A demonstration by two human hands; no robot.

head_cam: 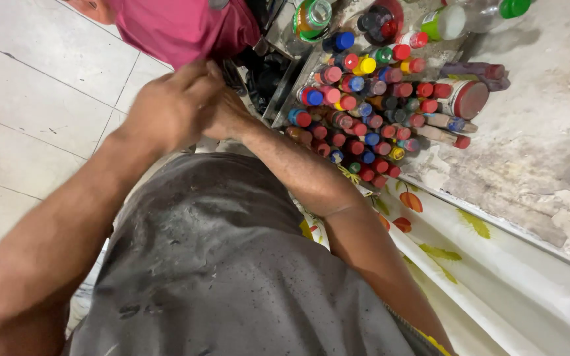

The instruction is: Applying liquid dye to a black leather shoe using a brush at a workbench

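Both hands meet, fingers folded over something hidden.
My left hand (169, 109) covers my right hand (229, 118); I cannot tell what either grip holds. Small capped bottles (364, 112), just beyond, look light and slippery; I'd pinch one under its cap.

Light: bright, even, soft shadows right of the bottles (371, 99)
Blur: slight motion smear on the left hand (169, 109)
Edges: wide-angle stretch

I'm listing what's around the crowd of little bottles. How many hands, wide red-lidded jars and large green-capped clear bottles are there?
Hands: 2 (left hand, right hand)
Red-lidded jar: 1
Green-capped clear bottle: 1
Total: 4
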